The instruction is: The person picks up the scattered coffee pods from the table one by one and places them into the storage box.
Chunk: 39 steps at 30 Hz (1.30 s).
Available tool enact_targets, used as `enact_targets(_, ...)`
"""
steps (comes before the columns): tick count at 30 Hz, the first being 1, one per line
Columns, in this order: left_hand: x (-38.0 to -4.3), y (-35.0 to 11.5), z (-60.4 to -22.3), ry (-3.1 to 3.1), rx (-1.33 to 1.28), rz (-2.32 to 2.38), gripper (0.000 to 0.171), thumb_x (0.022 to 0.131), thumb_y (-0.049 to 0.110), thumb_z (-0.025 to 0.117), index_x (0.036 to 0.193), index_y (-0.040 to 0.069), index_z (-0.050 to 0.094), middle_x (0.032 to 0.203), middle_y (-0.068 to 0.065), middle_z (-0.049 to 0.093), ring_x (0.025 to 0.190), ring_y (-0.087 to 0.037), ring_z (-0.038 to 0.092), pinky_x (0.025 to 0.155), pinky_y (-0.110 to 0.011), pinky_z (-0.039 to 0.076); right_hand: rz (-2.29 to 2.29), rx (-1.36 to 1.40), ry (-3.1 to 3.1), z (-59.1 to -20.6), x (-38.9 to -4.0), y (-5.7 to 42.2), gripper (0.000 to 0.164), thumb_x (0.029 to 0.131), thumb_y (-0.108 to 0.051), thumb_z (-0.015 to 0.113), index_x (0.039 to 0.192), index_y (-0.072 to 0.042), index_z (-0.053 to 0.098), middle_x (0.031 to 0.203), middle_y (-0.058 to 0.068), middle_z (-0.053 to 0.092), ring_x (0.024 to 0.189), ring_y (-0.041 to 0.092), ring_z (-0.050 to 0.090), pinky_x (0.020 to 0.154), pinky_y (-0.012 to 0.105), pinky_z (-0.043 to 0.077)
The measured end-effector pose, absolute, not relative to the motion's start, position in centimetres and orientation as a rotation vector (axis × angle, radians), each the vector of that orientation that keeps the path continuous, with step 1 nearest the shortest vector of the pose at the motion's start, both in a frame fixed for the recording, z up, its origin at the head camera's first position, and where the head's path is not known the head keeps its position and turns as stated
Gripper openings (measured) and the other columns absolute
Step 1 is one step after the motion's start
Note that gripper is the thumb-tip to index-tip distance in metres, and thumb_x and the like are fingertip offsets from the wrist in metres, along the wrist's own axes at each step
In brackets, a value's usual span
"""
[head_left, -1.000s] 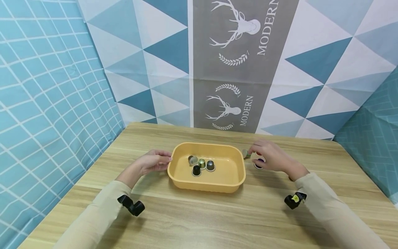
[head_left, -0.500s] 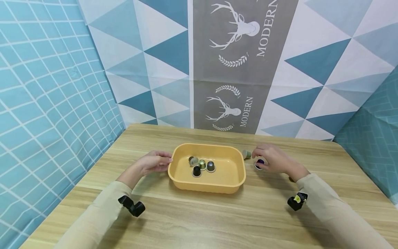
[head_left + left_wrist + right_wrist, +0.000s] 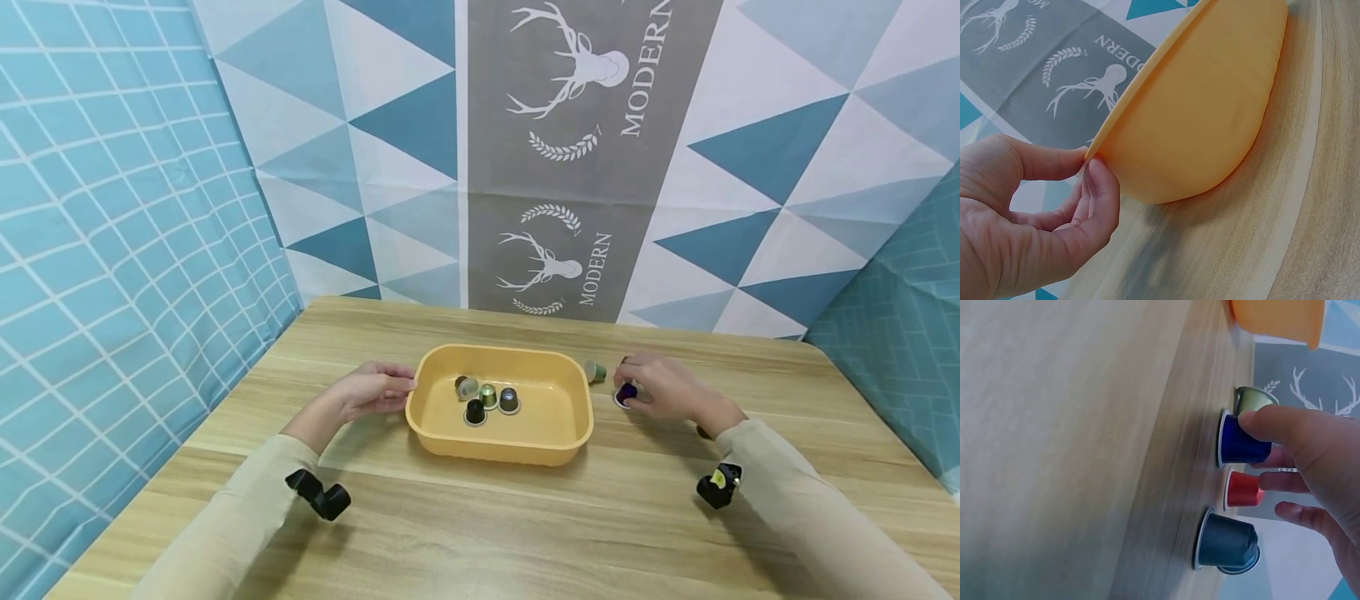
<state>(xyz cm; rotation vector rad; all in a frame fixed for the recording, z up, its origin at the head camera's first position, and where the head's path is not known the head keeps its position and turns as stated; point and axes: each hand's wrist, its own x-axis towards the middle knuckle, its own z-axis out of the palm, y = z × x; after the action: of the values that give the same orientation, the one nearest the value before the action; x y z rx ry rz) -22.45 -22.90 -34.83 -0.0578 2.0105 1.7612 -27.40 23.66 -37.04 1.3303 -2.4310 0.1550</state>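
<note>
My left hand (image 3: 372,388) pinches the left rim of a yellow plastic tub (image 3: 498,451) between thumb and fingers, as the left wrist view shows up close. To the right of the tub, my right hand (image 3: 660,385) reaches down over a dark blue coffee capsule (image 3: 1244,442). The thumb lies against its near side and fingers are behind it; the capsule's foil rim is at the wood surface. Inside the tub are a black capsule (image 3: 474,412), a green one (image 3: 488,396), a grey one (image 3: 508,399) and a tipped one (image 3: 467,388).
A pale green capsule (image 3: 596,372) lies on its side between tub and right hand. In the right wrist view, a red capsule (image 3: 1243,489) and a dark teal capsule (image 3: 1225,540) stand past the blue one, with another partly hidden behind. Patterned cloth (image 3: 405,167) backs the wooden table (image 3: 465,533).
My right hand has shifted slightly right, away from the pale green capsule, and closed in on the blue capsule. The left hand and the tub stay in place.
</note>
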Motion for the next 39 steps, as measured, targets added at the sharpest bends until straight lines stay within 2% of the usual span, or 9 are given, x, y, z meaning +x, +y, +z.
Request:
enact_targets(16, -22.3, -22.8, -34.8, 2.005, -0.039, 1.768, 0.049, 0.094, 0.007, 0.055, 0.136, -0.012, 0.036, 0.094, 0.0, 0.06, 0.083, -0.007, 0.06, 0.075, -0.018, 0.055, 0.093, 1.221, -2.604, -37.3, -27.1, 24.1, 0.022, 0.075, -0.016, 0.08, 0.093, -0.016, 0.066, 0.089, -0.003, 0.066, 0.081, 0.011, 0.061, 0.07, 0.033, 0.053)
enact_targets(30, -22.3, -22.9, -34.9, 2.01, -0.024, 1.772, 0.047, 0.094, 0.007, 0.055, 0.134, -0.012, 0.038, 0.093, 0.001, 0.059, 0.083, -0.007, 0.059, 0.074, -0.017, 0.054, 0.185, 1.281, -2.452, -37.0, -26.8, 23.4, 0.025, 0.071, -0.009, 0.081, 0.091, -0.013, 0.065, 0.083, -0.004, 0.064, 0.074, 0.007, 0.059, 0.066, 0.028, 0.052)
enact_targets(39, -22.4, -23.0, -35.1, 2.027, -0.016, 1.759, 0.049, 0.094, 0.008, 0.056, 0.135, -0.012, 0.037, 0.097, -0.001, 0.06, 0.086, -0.007, 0.06, 0.076, -0.019, 0.055, 0.195, 1.265, -2.422, -36.6, -26.2, 22.8, 0.026, 0.071, -0.008, 0.08, 0.092, -0.011, 0.067, 0.087, -0.002, 0.065, 0.077, 0.009, 0.061, 0.068, 0.03, 0.054)
